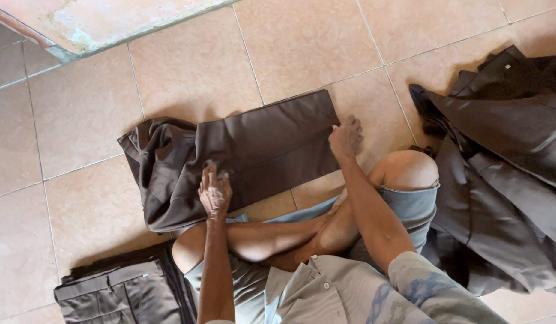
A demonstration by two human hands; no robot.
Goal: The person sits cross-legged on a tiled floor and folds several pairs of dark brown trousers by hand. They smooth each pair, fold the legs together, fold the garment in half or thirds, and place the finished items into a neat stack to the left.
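A dark brown pair of trousers (254,150) lies folded lengthwise on the tiled floor in front of my crossed legs. My left hand (214,192) presses flat on the cloth near its middle, fingers spread. My right hand (346,137) pinches the right end of the trousers at the hem edge. The left end of the garment is bunched and wrinkled.
A folded grey-brown pair of trousers (122,291) sits on the floor at lower left beside my knee. A loose heap of dark brown garments (506,162) lies on the right. Beige floor tiles (80,108) surround them; a raised step (110,21) runs along the top left.
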